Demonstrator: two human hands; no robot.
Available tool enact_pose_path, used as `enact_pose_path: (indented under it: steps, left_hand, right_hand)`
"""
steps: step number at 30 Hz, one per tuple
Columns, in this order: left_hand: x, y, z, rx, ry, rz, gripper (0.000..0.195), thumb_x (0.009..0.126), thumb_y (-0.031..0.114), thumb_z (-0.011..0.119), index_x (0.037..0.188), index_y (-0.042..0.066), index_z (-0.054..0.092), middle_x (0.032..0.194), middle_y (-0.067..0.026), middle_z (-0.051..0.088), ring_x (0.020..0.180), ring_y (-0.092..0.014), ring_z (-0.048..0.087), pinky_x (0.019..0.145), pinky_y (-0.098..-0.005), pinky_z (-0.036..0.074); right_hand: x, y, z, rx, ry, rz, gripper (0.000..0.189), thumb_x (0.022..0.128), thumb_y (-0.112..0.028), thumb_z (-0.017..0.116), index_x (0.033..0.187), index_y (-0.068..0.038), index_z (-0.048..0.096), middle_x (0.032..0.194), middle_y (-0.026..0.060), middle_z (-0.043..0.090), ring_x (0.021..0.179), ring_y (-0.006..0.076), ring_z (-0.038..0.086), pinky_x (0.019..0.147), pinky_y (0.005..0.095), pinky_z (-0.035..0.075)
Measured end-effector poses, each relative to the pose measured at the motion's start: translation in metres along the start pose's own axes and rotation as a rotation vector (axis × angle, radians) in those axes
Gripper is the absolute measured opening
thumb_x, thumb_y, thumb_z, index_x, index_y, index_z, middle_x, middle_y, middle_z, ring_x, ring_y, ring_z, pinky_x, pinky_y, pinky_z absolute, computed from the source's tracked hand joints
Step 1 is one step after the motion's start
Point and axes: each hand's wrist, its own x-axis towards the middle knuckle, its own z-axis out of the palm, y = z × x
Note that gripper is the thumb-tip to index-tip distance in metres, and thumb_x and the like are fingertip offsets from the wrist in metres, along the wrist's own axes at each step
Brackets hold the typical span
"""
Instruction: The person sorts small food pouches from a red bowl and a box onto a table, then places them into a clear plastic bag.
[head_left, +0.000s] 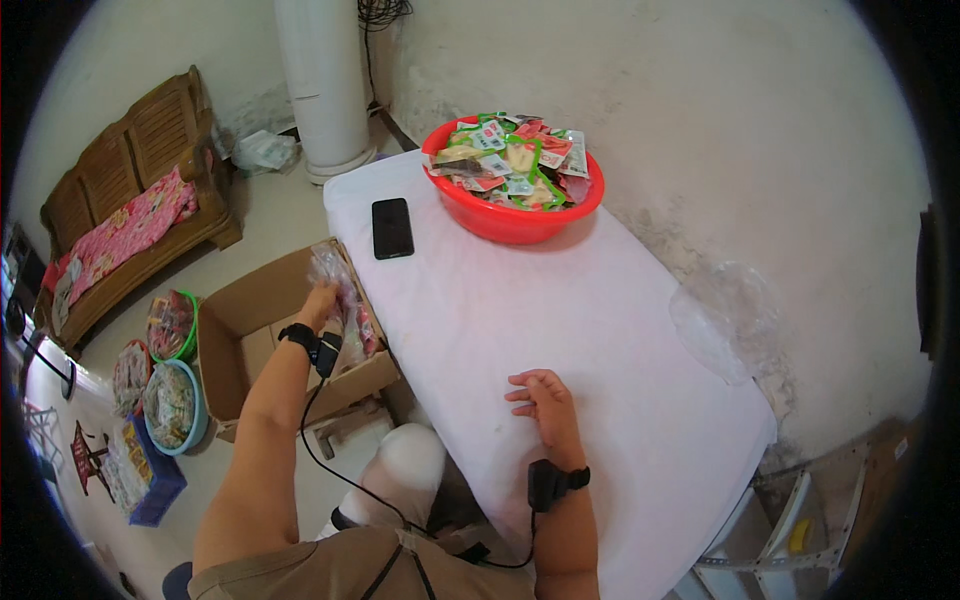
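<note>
My left hand (321, 304) reaches into an open cardboard box (259, 296) beside the table. It is at a clear plastic bag (328, 262) along the box's right wall; its fingers are blurred, so I cannot tell whether they grip the bag. Red packaging (366, 330) shows near that wall, below the hand. Over the white tablecloth (480, 322) is my right hand (551, 409), with nothing in it and its fingers apart and slightly curled. A red plastic basin (510, 225) heaped with small printed food packets (517, 161) stands at the table's far end.
A black smartphone (393, 229) lies left of the basin. One clear plastic bag (727, 322) rests at the table's right edge by the wall. Filled baskets (196, 330), a light-blue basin (201, 420) and a blue crate (161, 491) stand on the floor at left, near a wooden bench (142, 120).
</note>
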Motion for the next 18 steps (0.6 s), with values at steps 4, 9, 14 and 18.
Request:
enact_pose_path:
  steps: [4, 9, 14, 18]
  left_hand:
    - [-0.01, 0.003, 0.006, -0.057, 0.068, 0.011, 0.055, 0.081, 0.006, 0.048, 0.133, 0.007, 0.03, 0.105, -0.014, 0.056, 0.093, -0.024, 0.053, 0.077, -0.0369, 0.044]
    - [-0.018, 0.001, 0.014, -0.047, -0.011, 0.078, 0.068, 0.076, -0.001, 0.046, 0.139, 0.009, 0.022, 0.111, -0.0148, 0.054, 0.094, -0.024, 0.052, 0.077, -0.0317, 0.043]
    - [0.006, -0.011, 0.025, 0.143, 0.17, 0.277, 0.068, 0.076, -0.008, 0.038, 0.139, 0.008, 0.022, 0.114, -0.0178, 0.052, 0.1, -0.028, 0.05, 0.082, -0.0349, 0.041]
    - [0.023, -0.022, 0.022, 0.299, 0.304, 0.406, 0.05, 0.074, -0.005, 0.042, 0.124, -0.003, 0.038, 0.104, -0.017, 0.055, 0.096, -0.027, 0.052, 0.082, -0.0327, 0.043]
  right_hand:
    - [0.002, 0.001, 0.001, -0.008, -0.001, 0.001, 0.018, 0.093, -0.018, 0.043, 0.096, -0.003, 0.054, 0.099, 0.0088, 0.06, 0.081, 0.0149, 0.06, 0.065, 0.0248, 0.048]
    - [0.001, 0.004, -0.003, -0.01, 0.0, -0.011, 0.018, 0.092, -0.018, 0.043, 0.097, -0.004, 0.054, 0.099, 0.0083, 0.06, 0.08, 0.0148, 0.06, 0.064, 0.0245, 0.048]
    - [0.003, 0.003, 0.0, 0.01, -0.013, -0.008, 0.017, 0.092, -0.017, 0.044, 0.097, -0.005, 0.054, 0.099, 0.0077, 0.06, 0.08, 0.0148, 0.06, 0.064, 0.0245, 0.048]
    - [0.004, 0.002, 0.0, -0.012, -0.015, 0.003, 0.018, 0.091, -0.019, 0.045, 0.097, -0.005, 0.055, 0.099, 0.0076, 0.061, 0.081, 0.0159, 0.061, 0.064, 0.0255, 0.048]
